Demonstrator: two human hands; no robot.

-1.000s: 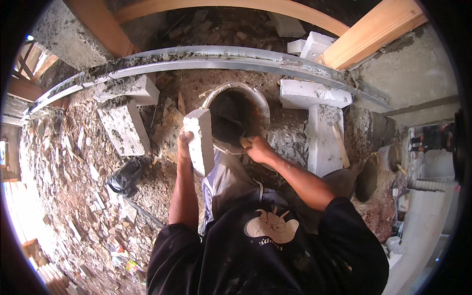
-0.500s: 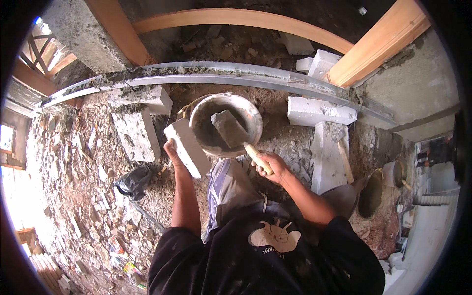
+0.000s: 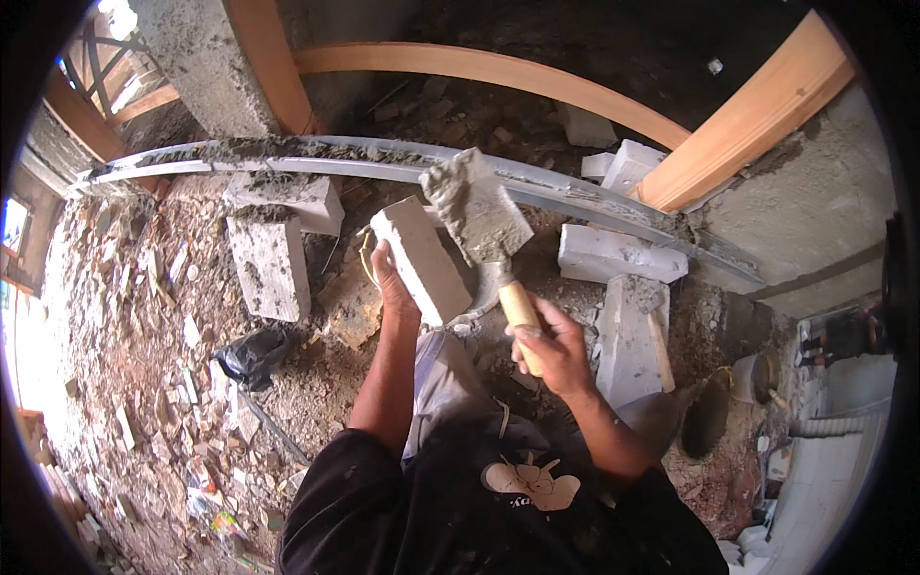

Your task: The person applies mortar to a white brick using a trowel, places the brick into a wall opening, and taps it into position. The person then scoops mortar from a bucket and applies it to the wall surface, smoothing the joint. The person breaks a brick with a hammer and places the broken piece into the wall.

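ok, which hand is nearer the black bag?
Left. The left hand, gripping a block, is to the right of the black bag and a bit beyond it; the right hand, gripping the trowel, is farther right.

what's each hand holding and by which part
The left hand holds a white block by its left side; the right hand grips a trowel by its wooden handle.
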